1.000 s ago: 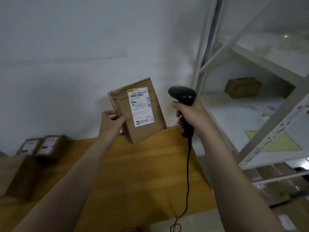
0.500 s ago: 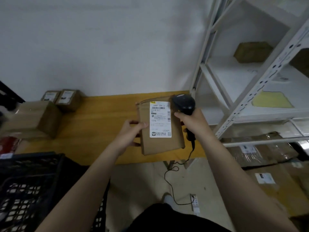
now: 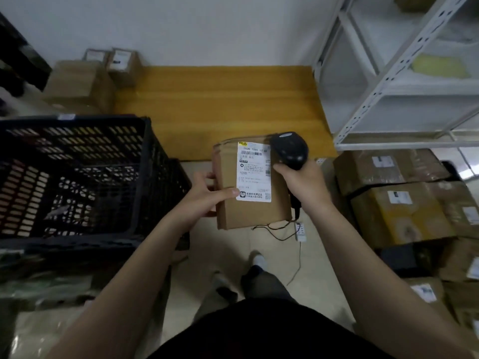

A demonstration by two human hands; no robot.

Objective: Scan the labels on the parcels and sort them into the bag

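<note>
The labelled parcel, gripped by the left hand, has been lowered beside the crate, the scanner clasped in the right hand, suggesting scanning is done.

The label's small print is blurred, and the scanner hides its upper right corner.

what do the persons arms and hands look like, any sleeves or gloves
Both forearms are bare up to the frame edge, with no sleeves in view. The left hand and right hand wear no gloves, and no rings, watch or markings are visible.
</note>
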